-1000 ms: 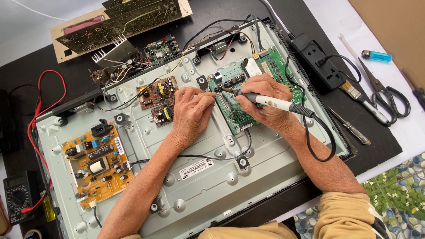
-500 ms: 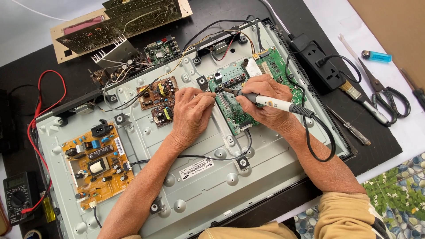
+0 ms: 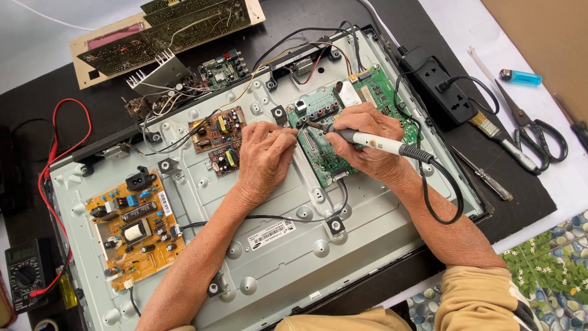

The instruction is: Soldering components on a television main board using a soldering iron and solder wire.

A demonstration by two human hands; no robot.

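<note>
My right hand grips a white and black soldering iron, its tip touching the left part of the green main circuit board. That board is mounted on the grey metal back panel of an opened flat television. My left hand rests curled on the panel just left of the green board, fingertips close to the iron's tip; whether it pinches anything I cannot tell. The iron's black cord loops down beside my right forearm.
A yellow power board sits at the panel's left, a small brown board beside my left hand. A black power strip, brush, screwdriver, scissors and blue lighter lie right. A multimeter with red leads lies lower left.
</note>
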